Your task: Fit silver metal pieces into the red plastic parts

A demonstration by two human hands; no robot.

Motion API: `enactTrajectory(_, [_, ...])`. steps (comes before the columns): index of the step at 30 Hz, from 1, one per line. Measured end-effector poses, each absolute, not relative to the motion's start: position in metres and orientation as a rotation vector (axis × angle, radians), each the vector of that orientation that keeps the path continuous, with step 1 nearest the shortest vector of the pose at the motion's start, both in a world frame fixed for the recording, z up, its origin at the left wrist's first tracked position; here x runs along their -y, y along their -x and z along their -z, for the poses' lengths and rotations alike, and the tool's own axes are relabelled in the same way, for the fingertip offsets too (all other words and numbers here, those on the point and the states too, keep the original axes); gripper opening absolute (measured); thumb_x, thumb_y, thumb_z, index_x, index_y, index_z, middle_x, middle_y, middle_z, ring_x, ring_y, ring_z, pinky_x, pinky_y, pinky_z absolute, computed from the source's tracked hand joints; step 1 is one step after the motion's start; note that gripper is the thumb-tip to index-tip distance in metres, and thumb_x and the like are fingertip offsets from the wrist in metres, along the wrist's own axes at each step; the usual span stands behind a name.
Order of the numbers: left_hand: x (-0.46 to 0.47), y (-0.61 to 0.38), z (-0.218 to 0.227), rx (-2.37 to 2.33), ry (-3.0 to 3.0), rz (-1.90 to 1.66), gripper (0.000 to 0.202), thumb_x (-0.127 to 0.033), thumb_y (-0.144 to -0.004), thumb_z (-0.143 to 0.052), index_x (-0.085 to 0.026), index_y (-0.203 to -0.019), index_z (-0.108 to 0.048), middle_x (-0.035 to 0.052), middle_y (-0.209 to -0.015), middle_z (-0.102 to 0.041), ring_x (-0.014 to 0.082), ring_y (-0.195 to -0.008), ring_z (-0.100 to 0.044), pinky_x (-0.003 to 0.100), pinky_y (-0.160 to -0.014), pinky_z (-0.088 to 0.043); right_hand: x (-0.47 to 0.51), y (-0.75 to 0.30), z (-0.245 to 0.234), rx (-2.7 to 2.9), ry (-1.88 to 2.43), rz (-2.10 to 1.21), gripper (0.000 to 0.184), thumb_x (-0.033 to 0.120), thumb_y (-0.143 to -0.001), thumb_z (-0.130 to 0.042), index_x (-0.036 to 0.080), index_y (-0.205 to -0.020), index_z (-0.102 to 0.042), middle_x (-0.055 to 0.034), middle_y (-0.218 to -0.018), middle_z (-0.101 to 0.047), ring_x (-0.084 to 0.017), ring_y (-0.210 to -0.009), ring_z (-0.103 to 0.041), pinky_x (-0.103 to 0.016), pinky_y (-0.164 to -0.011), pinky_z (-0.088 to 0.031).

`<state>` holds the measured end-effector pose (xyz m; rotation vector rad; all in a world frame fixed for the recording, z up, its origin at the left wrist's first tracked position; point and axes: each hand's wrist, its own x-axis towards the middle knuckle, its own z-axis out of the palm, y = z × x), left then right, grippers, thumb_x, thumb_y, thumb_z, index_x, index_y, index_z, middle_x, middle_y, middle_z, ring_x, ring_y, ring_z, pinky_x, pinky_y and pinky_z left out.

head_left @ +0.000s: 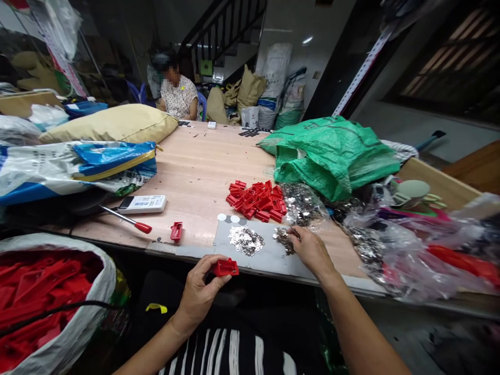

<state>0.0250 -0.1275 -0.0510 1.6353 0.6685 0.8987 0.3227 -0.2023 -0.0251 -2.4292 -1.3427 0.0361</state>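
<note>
My left hand (pixel 201 289) grips a small red plastic clip (pixel 226 267) just below the table's near edge. My right hand (pixel 310 250) reaches onto a grey mat (pixel 269 253), its fingers pinched in a small pile of tiny metal pieces (pixel 284 238). A larger pile of shiny metal pieces (pixel 246 240) lies on the mat between my hands. A heap of red plastic clips (pixel 255 200) sits farther back on the wooden table (pixel 203 166). One loose red clip (pixel 176 231) lies to the left.
A white remote (pixel 142 204) and a red-handled screwdriver (pixel 127 220) lie at left. A sack of red parts (pixel 42 297) stands at lower left. A green bag (pixel 332 153) and plastic bags of metal parts (pixel 390 245) crowd the right. Another person (pixel 177 94) sits at the far end.
</note>
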Motion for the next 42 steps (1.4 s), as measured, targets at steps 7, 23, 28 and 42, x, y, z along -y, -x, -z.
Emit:
enactTrajectory(7, [0.130,-0.026,0.051,-0.677,-1.345,-0.777,0.033,-0.031,-0.075,-0.070,-0.017,-0.104,-0.063,0.0073,-0.099,-0.072,0.0228,-0.092,-0.069,0.035,-0.088,-0.054,0.217,-0.322,0.024,1.338,2.414,-0.119,0.016,0.022,-0.083,-0.048,0.021,-0.085,-0.064,-0.0044,-0.086,-0.067,-0.020,-0.081,-0.060,-0.029,-0.072,-0.041])
enactTrajectory(23, [0.132,-0.026,0.056,-0.672,-1.262,-0.751,0.035,-0.030,-0.073,-0.072,-0.018,-0.105,-0.063,0.0055,-0.097,-0.073,0.0204,-0.090,-0.068,0.031,-0.086,-0.053,0.180,-0.275,0.033,1.544,2.294,-0.313,0.005,0.019,-0.081,-0.056,0.020,-0.079,-0.061,-0.0029,-0.083,-0.063,-0.016,-0.079,-0.057,-0.026,-0.072,-0.038])
enactTrajectory(28, [0.133,-0.028,0.058,-0.644,-1.228,-0.733,0.035,-0.029,-0.073,-0.073,-0.018,-0.105,-0.062,0.0053,-0.097,-0.073,0.0192,-0.090,-0.068,0.029,-0.085,-0.052,0.179,-0.277,0.034,1.540,2.298,-0.312,0.005,0.017,-0.081,-0.056,0.019,-0.079,-0.060,-0.0036,-0.084,-0.062,-0.017,-0.082,-0.057,-0.026,-0.074,-0.038])
enactTrajectory(42, [0.131,-0.039,0.049,-0.643,-1.087,-0.844,0.037,-0.026,-0.061,-0.081,-0.014,-0.094,-0.068,0.0078,-0.088,-0.070,0.0193,-0.080,-0.065,0.030,-0.077,-0.051,0.168,-0.300,0.055,1.629,2.158,-0.279,0.011,0.034,-0.075,-0.050,0.025,-0.074,-0.056,-0.0037,-0.076,-0.068,-0.023,-0.069,-0.063,-0.033,-0.063,-0.044])
